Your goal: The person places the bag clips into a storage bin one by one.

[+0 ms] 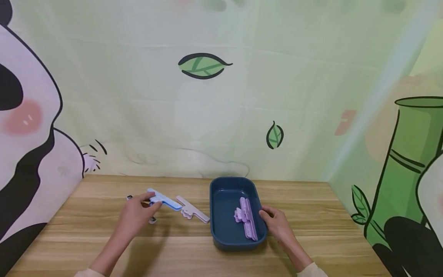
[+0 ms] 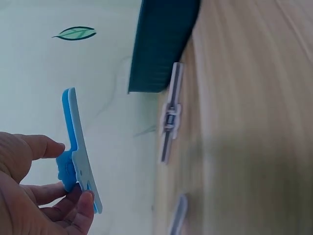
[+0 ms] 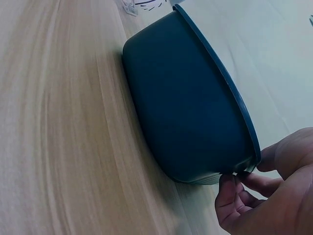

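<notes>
My left hand [image 1: 134, 214] pinches a light blue bag clip [image 1: 167, 201] between thumb and fingers, above the table. The left wrist view shows that blue clip [image 2: 80, 152] apart from the tabletop. With thumb and fingertips, my right hand [image 1: 279, 226] grips the right rim of a dark blue plastic basin [image 1: 221, 231], which stands on the table. Inside the basin, toward its right wall, lies a purple bag clip [image 1: 247, 219]. A pale pinkish clip [image 1: 195, 211] is on the table just left of the basin. Another clip [image 1: 152, 220] is mostly hidden behind the left hand.
Underneath is a wood-grain table [image 1: 187, 257]. A light green cloth backdrop [image 1: 149, 96] printed with leaves, a panda and bamboo rises at the table's back edge and sides.
</notes>
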Demonstrator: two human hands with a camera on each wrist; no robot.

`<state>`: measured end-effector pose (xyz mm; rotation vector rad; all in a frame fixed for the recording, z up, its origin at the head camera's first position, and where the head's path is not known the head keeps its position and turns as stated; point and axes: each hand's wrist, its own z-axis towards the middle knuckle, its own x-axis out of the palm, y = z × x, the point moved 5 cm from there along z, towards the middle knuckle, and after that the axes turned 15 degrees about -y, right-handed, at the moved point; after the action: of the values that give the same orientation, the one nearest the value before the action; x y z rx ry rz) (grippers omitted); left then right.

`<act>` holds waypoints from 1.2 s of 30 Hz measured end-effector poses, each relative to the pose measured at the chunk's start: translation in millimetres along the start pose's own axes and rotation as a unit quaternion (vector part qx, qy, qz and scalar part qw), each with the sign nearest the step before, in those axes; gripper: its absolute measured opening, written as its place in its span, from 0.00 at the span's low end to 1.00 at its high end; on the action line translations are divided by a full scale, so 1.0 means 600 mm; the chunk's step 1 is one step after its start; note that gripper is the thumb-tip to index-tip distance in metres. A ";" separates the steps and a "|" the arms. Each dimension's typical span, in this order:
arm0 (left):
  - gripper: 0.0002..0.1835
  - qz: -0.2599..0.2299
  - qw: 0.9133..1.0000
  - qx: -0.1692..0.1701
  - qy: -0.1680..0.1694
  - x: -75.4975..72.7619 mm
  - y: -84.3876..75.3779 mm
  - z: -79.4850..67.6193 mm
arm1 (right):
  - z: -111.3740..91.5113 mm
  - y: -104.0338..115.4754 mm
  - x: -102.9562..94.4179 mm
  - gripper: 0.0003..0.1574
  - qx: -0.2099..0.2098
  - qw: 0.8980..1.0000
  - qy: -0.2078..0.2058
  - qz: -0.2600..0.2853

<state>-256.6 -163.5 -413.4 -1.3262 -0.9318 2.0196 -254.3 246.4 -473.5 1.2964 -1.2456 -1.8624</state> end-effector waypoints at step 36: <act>0.32 -0.025 0.997 0.067 -0.023 -0.105 -0.137 0.040 | -0.003 0.003 -0.001 0.21 0.006 1.000 0.009 0.020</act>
<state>-250.4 -166.4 -307.1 -1.1777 -0.8260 2.0447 -252.6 245.5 -472.0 1.2843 -1.2659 -1.8137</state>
